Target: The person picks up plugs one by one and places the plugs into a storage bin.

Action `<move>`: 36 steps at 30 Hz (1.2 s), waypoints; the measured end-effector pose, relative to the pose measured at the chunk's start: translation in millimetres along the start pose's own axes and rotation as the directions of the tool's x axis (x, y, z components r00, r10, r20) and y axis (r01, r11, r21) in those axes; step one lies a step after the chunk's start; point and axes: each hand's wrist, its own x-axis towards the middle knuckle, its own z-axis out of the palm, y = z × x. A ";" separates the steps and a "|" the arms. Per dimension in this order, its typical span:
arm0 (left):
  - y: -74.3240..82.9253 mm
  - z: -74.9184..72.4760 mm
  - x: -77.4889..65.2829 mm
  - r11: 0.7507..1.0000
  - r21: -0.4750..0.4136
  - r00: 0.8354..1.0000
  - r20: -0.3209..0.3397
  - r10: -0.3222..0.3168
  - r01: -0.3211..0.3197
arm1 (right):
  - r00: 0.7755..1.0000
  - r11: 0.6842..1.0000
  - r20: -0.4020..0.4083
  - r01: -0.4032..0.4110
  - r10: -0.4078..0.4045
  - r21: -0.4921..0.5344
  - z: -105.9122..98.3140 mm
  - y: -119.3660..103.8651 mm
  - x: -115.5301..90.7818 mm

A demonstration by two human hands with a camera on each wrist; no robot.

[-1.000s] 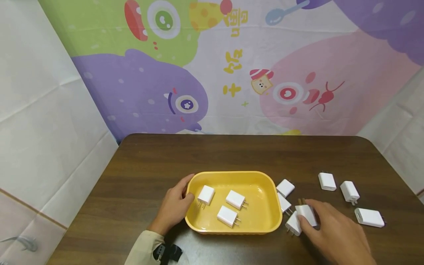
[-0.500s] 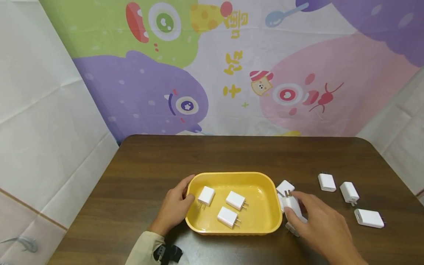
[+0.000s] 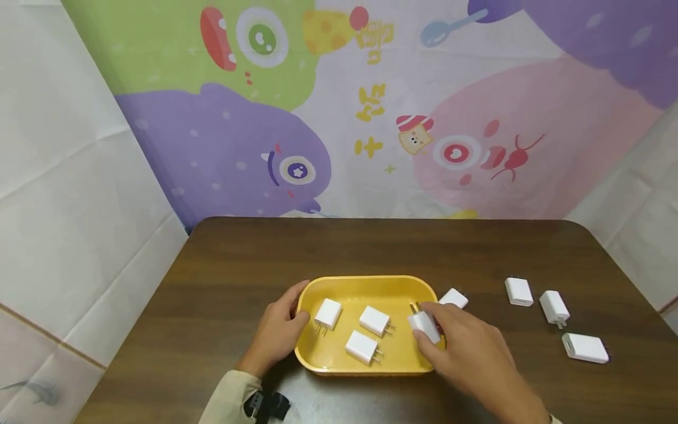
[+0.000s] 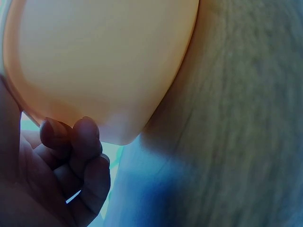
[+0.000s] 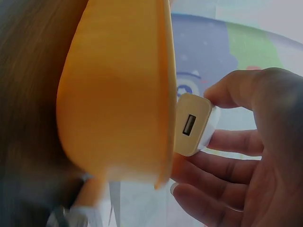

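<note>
Tray [image 3: 365, 288]: right end partly hides behind the right hand [image 3: 466, 347]
Left sleeve [image 3: 230, 397]: bottom edge cuts it off
Tabletop [image 5: 28, 71]: blurs in the right wrist view

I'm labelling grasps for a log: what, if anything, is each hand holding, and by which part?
The right hand pinches a white charger by the sides of its body. The left hand holds the yellow tray at its left end.

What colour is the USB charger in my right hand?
White; the USB charger shows clearest in head view.
</note>
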 end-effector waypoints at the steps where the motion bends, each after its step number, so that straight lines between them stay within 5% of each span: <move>1: -0.4 0.0 -0.8 1.000 -0.001 1.000 0.001 -0.002 0.002 | 1.000 1.000 0.004 0.009 -0.009 0.001 2.0 -2.8 1.2; 11: -1.5 -1.5 -0.2 1.000 0.006 1.000 -0.020 -0.002 0.002 | 0.989 0.989 -0.006 0.150 -0.149 0.014 23.7 -36.9 19.2; 23: 0.8 -0.5 -0.5 0.999 0.024 0.999 -0.026 0.034 -0.033 | 0.950 0.956 0.110 0.287 -0.292 0.058 55.0 -68.7 35.8; 36: -1.4 -0.2 -0.1 0.998 -0.013 0.998 -0.018 0.062 -0.062 | 0.936 0.951 0.177 0.288 -0.304 0.109 73.1 -90.5 51.3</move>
